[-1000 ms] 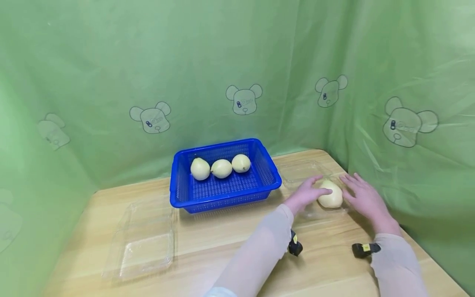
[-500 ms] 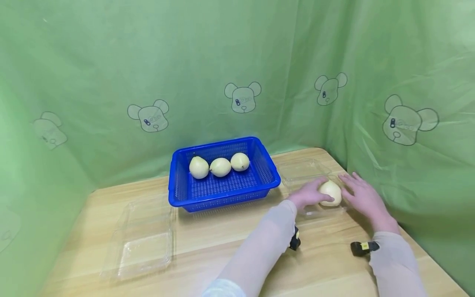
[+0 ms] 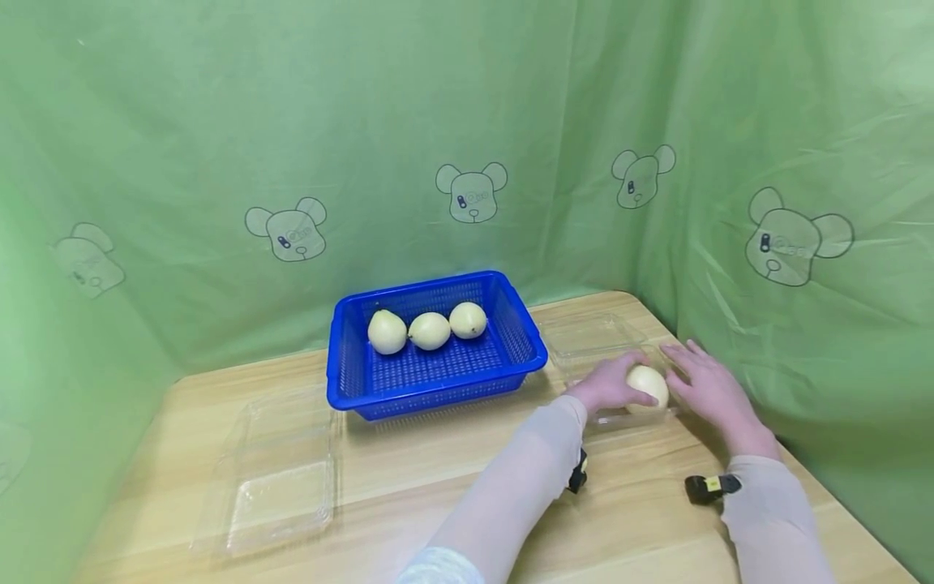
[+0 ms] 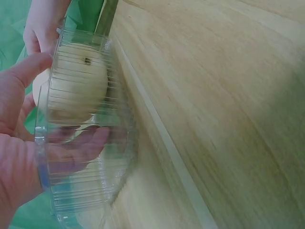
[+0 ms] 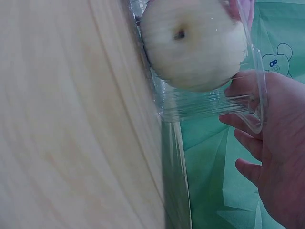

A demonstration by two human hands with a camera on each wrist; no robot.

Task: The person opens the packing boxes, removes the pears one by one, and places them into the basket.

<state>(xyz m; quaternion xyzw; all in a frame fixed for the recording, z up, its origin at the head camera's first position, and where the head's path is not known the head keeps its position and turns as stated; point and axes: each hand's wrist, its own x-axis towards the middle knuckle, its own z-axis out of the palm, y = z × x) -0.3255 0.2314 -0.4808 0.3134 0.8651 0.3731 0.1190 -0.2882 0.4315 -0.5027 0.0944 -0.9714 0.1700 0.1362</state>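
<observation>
A pale yellow pear (image 3: 648, 388) sits in a clear plastic clamshell box (image 3: 613, 419) at the right of the table. My left hand (image 3: 611, 383) holds the pear from its left side, with the thumb across its near face. In the left wrist view, the fingers of the left hand (image 4: 71, 148) show through the ribbed box wall below the pear (image 4: 78, 81). My right hand (image 3: 711, 389) is at the pear's right with loosely extended fingers. In the right wrist view, one digit of the right hand (image 5: 281, 119) reaches the pear (image 5: 193, 45); the others hang outside the box.
A blue plastic basket (image 3: 438, 399) with 3 pears (image 3: 430, 331) stands at the back middle. Another clear clamshell box (image 3: 280, 495) lies open at the left. The right box's lid (image 3: 591, 334) lies folded back behind it. Green curtain (image 3: 379, 122) surrounds the table (image 3: 409, 470).
My left hand has shifted slightly right and closer round the pear. The pear's narrow top, visible before, no longer shows in the head view. My right hand has hardly moved.
</observation>
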